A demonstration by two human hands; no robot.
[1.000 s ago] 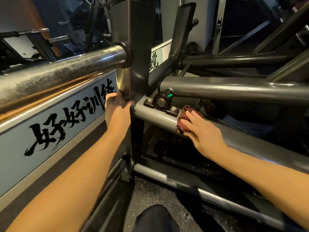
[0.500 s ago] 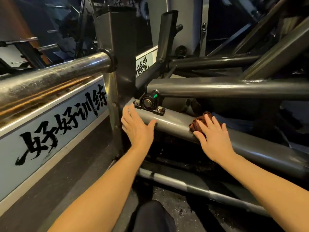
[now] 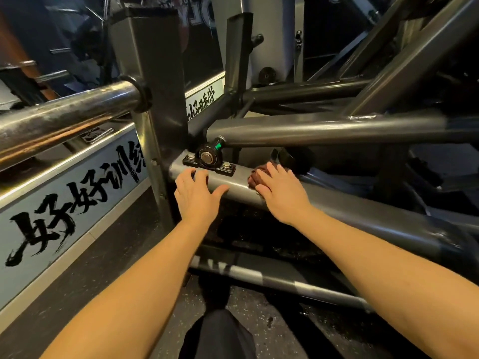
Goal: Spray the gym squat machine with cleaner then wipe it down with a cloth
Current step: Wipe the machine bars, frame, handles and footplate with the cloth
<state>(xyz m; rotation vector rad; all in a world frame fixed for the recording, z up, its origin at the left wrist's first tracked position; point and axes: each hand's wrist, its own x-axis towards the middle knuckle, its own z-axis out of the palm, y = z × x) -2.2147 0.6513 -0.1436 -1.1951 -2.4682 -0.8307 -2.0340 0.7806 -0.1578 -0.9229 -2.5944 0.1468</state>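
The left hand [image 3: 199,196] rests on the grey beam [image 3: 363,213] of the squat machine [image 3: 155,73], just below the bearing [image 3: 207,157], its grip spread wide and holding nothing. The right hand [image 3: 282,194], just beside it, presses a dark red cloth [image 3: 255,175] flat onto the same beam, its grip straight-fingered, not curled round the cloth.

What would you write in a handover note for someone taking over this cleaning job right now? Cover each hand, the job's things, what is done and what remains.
Left hand: open, fingers spread on the grey lower tube, just below the bearing block.
Right hand: flat, pressing the reddish-brown cloth onto the same tube.
Spray bottle: not in view.
Done: cannot tell whether spraying is finished; the cloth is on the tube.
Left: wipe along this tube, then the upper tube.
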